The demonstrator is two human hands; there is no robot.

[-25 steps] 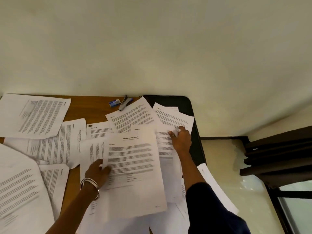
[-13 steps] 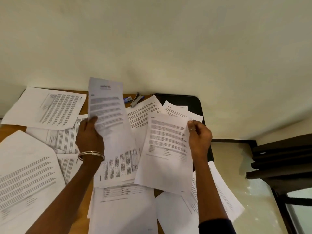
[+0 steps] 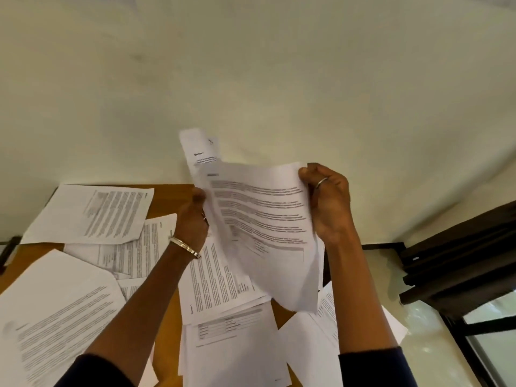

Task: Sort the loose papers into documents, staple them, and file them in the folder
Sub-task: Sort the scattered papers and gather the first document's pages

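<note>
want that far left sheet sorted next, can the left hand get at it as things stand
Probably not yet: the left hand grips the raised sheets along with the right hand. The far-left sheet lies uncovered on the table.

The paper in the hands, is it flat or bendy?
Bendy. The front paper curves between the left hand and right hand, and its text lines look wavy.
</note>
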